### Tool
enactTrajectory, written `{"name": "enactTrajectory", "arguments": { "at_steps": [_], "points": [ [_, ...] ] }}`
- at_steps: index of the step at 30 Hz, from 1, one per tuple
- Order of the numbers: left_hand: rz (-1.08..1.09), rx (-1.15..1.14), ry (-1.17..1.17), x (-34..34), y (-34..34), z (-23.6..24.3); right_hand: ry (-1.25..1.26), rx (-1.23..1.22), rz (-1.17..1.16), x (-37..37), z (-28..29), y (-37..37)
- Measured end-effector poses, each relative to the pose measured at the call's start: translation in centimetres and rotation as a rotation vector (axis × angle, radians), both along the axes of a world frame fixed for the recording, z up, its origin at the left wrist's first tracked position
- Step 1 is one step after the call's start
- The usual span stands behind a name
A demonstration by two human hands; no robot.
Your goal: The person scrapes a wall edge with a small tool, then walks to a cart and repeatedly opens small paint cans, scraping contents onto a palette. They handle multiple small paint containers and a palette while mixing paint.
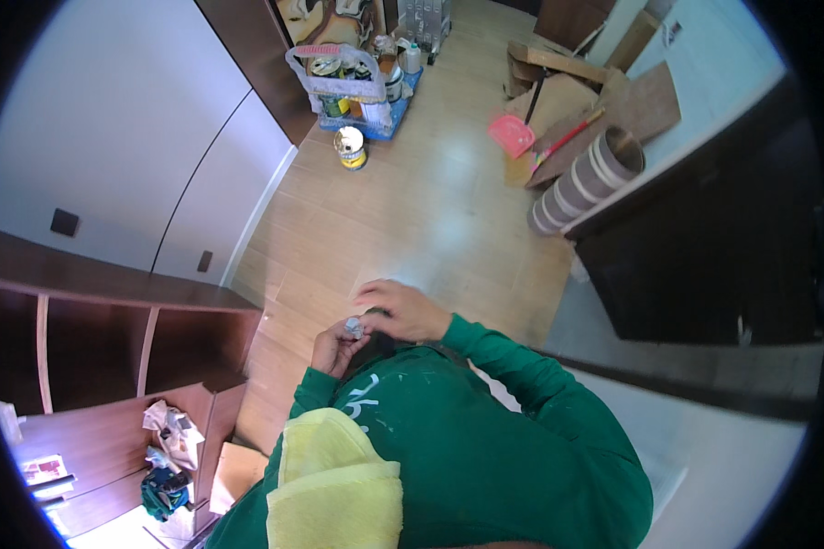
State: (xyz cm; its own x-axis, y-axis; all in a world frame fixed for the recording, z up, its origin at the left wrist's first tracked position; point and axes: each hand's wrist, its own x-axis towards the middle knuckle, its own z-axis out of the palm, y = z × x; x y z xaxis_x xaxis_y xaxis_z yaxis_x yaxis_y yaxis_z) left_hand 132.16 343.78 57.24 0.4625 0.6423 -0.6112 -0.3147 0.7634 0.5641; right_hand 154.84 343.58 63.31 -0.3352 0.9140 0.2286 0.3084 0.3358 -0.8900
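Note:
Close in front of my green-sleeved chest, my left hand [332, 350] pinches a small pale grey piece [353, 327] whose exact kind is unclear. My right hand [410, 312] is right beside it, back turned up and fingers curled over a small dark thing [377, 312] that they mostly hide. The two hands nearly touch at the fingertips. A yellow towel [334, 480] hangs over my left shoulder and down the green sweatshirt [467, 439].
An open paint can [350, 148] stands on the wood-look floor near a blue tray [398, 117] holding cans and a plastic bag. Right lie a pink dustpan [511, 136], cardboard [655, 99] and a striped roll [588, 181]. An open-shelved cabinet [146, 316] is at left, a dark door [705, 238] at right.

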Motion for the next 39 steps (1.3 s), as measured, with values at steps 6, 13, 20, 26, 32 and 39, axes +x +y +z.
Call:
{"name": "enactTrajectory", "arguments": {
  "at_steps": [6,13,20,26,32,39],
  "points": [
    [0.208,-0.126,-0.415,14.4,17.7,3.4,-0.263,0.273,0.08,7.2,-3.0,17.4],
    [-0.352,-0.219,-1.138,32.8,39.8,5.6,-0.209,0.194,-0.382,26.1,-1.7,35.0],
    [-0.713,0.109,-0.108,46.7,56.2,6.1,0.466,-0.422,-0.766,40.5,-4.8,48.6],
    [-0.262,0.241,0.277,52.3,70.1,0.4,0.446,-0.774,-0.667,54.3,-11.8,65.8],
    [0.319,0.081,0.318,54.2,80.5,-0.8,0.21,-0.834,-0.399,64.3,-14.3,84.8],
    [0.541,0.029,0.427,57.3,98.7,-8.5,-0.033,-0.786,-0.433,70.5,-23.8,102.1]
  ]
}}
